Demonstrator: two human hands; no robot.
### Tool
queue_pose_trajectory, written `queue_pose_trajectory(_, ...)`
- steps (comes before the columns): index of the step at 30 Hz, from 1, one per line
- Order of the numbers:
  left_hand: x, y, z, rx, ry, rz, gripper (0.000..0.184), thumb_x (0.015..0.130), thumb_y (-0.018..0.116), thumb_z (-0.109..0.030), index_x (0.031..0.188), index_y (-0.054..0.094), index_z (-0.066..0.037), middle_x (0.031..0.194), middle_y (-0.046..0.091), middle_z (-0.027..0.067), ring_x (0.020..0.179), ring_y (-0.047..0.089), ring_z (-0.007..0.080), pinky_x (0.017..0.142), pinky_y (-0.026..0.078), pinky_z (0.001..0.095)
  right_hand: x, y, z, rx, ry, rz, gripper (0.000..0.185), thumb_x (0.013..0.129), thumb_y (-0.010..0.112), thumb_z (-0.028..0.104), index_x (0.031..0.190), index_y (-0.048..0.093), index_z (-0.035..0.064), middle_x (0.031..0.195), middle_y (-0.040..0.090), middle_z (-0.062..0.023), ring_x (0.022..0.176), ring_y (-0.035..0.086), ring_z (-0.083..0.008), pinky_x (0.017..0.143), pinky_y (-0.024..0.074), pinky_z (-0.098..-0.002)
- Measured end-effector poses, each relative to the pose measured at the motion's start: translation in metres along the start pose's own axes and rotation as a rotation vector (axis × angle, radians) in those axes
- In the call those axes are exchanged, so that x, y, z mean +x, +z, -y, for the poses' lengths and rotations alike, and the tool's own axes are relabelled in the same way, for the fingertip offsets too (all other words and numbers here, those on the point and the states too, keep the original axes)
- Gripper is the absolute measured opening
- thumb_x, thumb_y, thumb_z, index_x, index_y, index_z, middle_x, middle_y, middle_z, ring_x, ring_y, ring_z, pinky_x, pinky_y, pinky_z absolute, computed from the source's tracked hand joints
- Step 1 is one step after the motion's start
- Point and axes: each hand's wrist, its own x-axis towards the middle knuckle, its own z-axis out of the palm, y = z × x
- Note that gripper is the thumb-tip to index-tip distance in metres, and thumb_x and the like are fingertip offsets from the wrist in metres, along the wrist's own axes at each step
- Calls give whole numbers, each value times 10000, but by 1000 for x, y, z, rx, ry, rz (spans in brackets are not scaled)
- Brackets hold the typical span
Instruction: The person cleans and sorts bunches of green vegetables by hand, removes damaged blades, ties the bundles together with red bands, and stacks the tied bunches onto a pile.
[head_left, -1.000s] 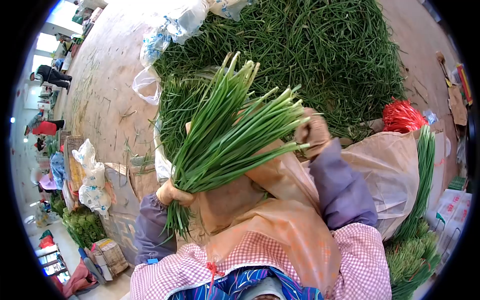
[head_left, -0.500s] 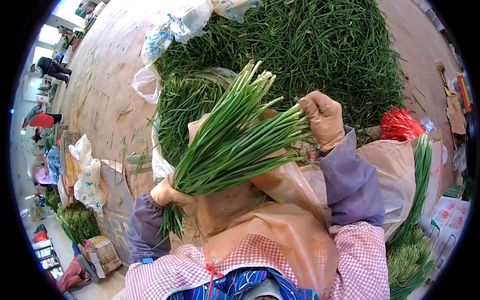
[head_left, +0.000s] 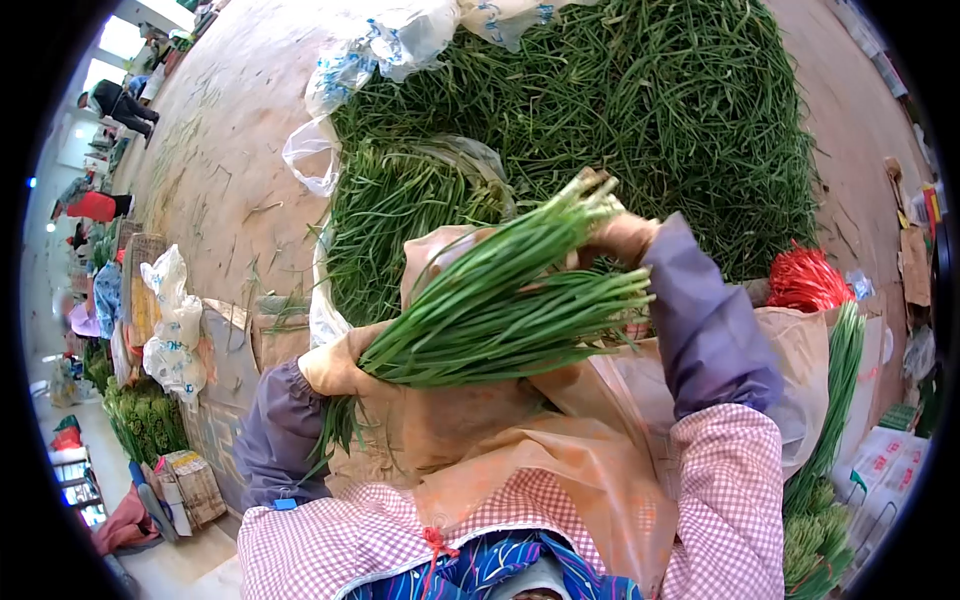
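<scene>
A bunch of garlic chives (head_left: 500, 290) lies slantwise across my lap, pale stem ends at the upper right and leaf tips at the lower left. My left hand (head_left: 345, 365), in a tan glove, is wrapped round the leafy end, with leaves hanging below it. The stems split into two fans, one above the other. My right hand (head_left: 622, 238), also gloved, is behind the upper stem ends; its fingers are hidden by them. Beyond the bunch is a large heap of loose chives (head_left: 650, 130), with a smaller pile (head_left: 385, 215) nearer on plastic.
Red ties (head_left: 808, 278) lie right of the heap. Tied chives (head_left: 838, 390) rest at my right side. Plastic bags (head_left: 172, 320) and a green bundle (head_left: 145, 420) are at the left. A person in dark clothes (head_left: 120, 105) stands far left.
My right hand has moved left and slightly down, from beside the lower stem ends to behind the upper ones. The upper fan has tilted down to the right. My left hand keeps its hold.
</scene>
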Motion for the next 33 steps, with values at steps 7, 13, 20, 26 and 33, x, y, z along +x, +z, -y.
queue_pose_trajectory(7,-7,8,-22,125,-113,-80,800,763,732,29,1447,322,-39,1277,569,41,1137,512,105,985,416,279,-17,6,-32,442,-112,-483,169,841,709,128,987,666,56,776,681,-81,600,629,-146,502,496,-261)
queue_pose_trajectory(13,-7,18,-44,510,-64,-121,729,789,701,-74,1430,356,-39,1113,652,120,990,614,138,869,477,283,-80,-33,-8,293,-378,-950,170,891,668,197,982,670,54,826,682,-47,754,643,-115,714,526,-251)
queue_pose_trajectory(20,-8,44,-64,936,-19,-234,668,798,630,-145,1423,395,-140,771,643,218,677,644,376,622,513,417,-65,25,100,-917,137,-164,781,812,600,592,1351,486,38,1328,525,-191,1233,491,-361,1071,349,-421)
queue_pose_trajectory(26,-12,57,-70,1153,-25,-228,762,751,674,-138,1445,362,-174,850,667,195,748,664,362,651,533,427,-38,52,81,-690,107,59,579,817,659,499,1194,613,63,1103,657,-142,1049,610,-305,918,461,-382)
queue_pose_trajectory(33,-8,67,-71,1271,-62,-262,815,730,706,-164,1455,334,-173,856,667,186,729,662,367,637,528,444,-46,79,51,-25,-36,-68,299,847,705,206,1071,611,32,922,620,-15,872,566,-102,796,482,-267)
